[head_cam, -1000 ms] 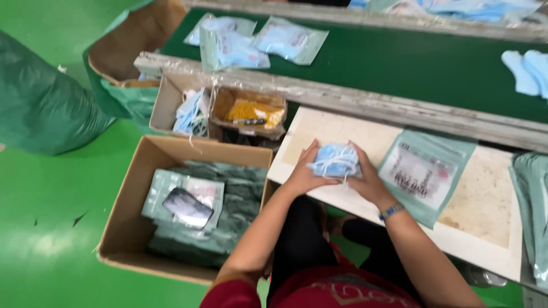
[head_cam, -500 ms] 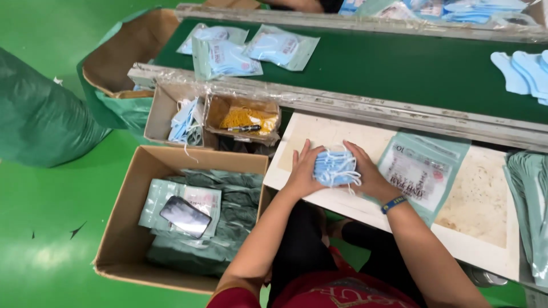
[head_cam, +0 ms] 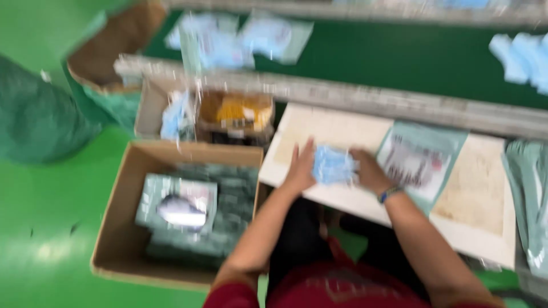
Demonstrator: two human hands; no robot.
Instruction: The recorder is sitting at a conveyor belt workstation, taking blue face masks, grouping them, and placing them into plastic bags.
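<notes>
The view is blurred. A small stack of light blue face masks (head_cam: 334, 165) stands on the pale board (head_cam: 342, 128) in front of me. My left hand (head_cam: 299, 168) presses against its left side and my right hand (head_cam: 368, 171), with a band on the wrist, presses against its right side. A flat green printed pouch (head_cam: 419, 159) lies on the board just right of my right hand.
A cardboard box (head_cam: 123, 228) with stacked green pouches sits at lower left. Behind it are a smaller box of blue masks (head_cam: 174, 117) and a box with yellow contents (head_cam: 237, 114). A green conveyor belt (head_cam: 399, 54) carries pouches and blue masks. More green pouches (head_cam: 531, 194) lie at the right edge.
The camera has shifted and the picture has blurred. Both hands stay on the blue mask stack, which now looks more squeezed between them.
</notes>
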